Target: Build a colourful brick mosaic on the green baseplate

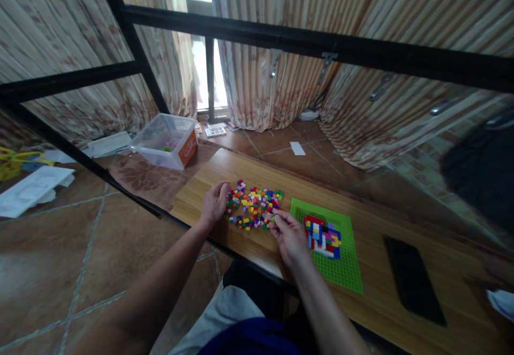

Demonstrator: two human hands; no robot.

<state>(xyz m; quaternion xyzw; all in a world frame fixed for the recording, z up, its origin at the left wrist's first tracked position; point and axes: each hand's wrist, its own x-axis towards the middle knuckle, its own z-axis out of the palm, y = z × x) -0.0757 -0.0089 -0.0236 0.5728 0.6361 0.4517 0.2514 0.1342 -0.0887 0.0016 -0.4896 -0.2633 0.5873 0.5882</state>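
Observation:
A loose pile of small toy building bricks [255, 199] in many colours lies on the wooden table. At its left edge rests my left hand [216, 203], fingers curled and pressed together; whether anything is inside them is hidden. On the pile's right side, my right hand [289, 236] pinches a small green brick [274, 218] between thumb and fingertips. Just right of that hand is a green studded baseplate [349, 258], partly covered by my right hand. A flat build of red, blue, white, yellow and pink bricks [324, 237] sits on it.
The wooden table [373, 226] carries a black phone-like slab [415, 280] at right. A clear plastic bin [160, 141] with a few bricks stands on the floor behind left. Black metal bars [241, 28] cross in front of curtains. White packaging [30, 189] lies at far left.

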